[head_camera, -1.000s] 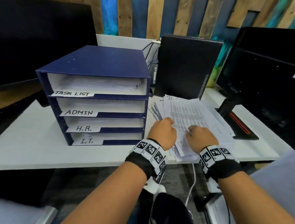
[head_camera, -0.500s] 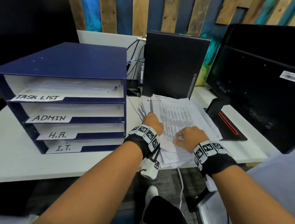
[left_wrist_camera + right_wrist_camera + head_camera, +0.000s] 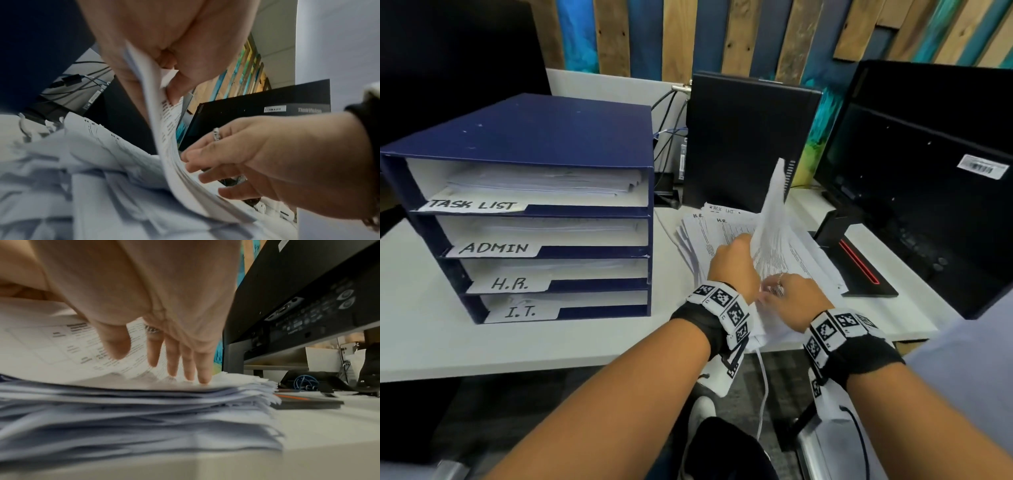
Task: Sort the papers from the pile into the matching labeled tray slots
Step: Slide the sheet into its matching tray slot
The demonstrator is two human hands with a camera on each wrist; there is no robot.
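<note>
While left hand lifts sheet, print blurred

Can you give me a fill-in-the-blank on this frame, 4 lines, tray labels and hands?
1. The top slot of the blue tray is labeled ____.
2. The bottom slot is labeled ____.
3. The lifted sheets are pinched by the ____ hand.
4. The right hand lays straight fingers on the paper ____.

Missing words: TASK LIST; I.T.; left; pile
</note>
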